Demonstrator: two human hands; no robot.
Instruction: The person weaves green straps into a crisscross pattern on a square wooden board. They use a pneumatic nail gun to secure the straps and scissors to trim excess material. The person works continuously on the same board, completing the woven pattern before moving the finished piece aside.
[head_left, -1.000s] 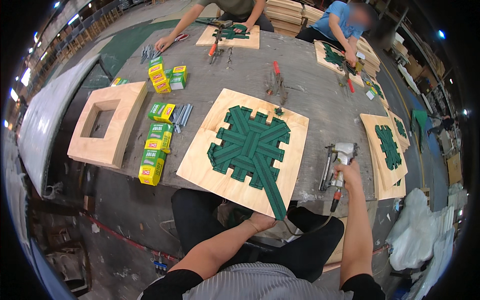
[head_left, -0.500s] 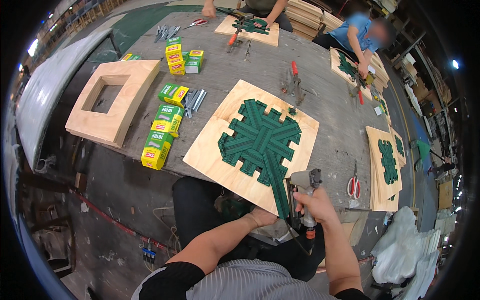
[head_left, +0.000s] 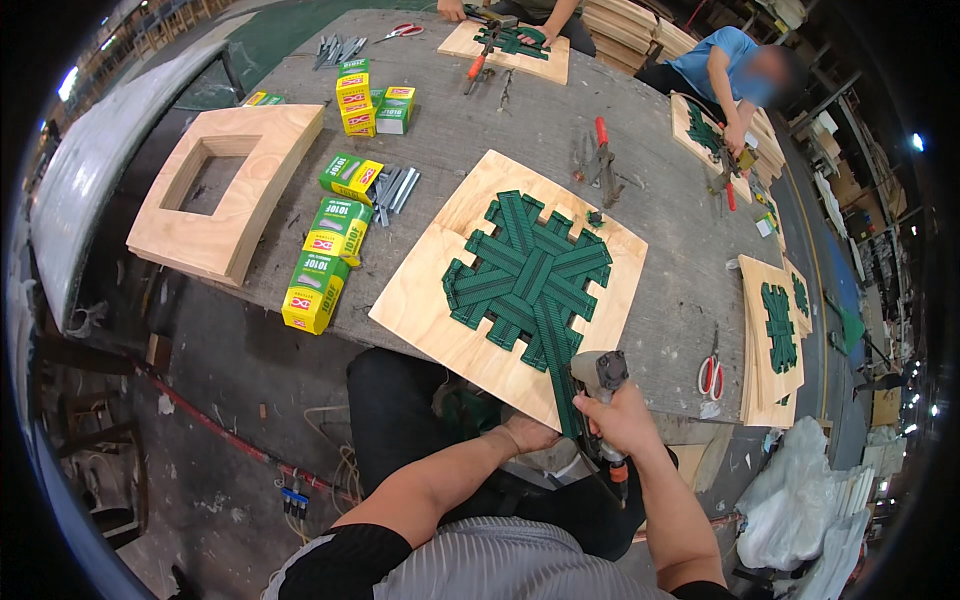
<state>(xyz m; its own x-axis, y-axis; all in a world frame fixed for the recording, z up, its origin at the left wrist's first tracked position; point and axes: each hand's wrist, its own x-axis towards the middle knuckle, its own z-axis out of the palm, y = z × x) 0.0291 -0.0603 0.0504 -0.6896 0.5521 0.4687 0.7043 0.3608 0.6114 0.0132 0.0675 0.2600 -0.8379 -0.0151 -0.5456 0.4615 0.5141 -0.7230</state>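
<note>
Green woven webbing straps (head_left: 528, 280) cross in a star pattern on the square pale plywood panel (head_left: 430, 300) that lies just ahead of both your hands, its near corner hanging over the edge of the grey bench (head_left: 660, 300). Your right hand (head_left: 625, 420) is wrapped tight around the grip of a grey pneumatic staple gun (head_left: 598, 372), whose nose sits at the panel's near edge, right beside the one strap that runs off the panel toward you. Your left hand (head_left: 530, 435) is just to the left of the right one, below that edge, fingers curled at the loose strap end; whether it grips the strap, you cannot tell. Further left of your left hand, yellow and green staple boxes (head_left: 335, 250) lie in a row. To the right of your right hand, red-handled scissors (head_left: 711, 372) rest on the bench.
</note>
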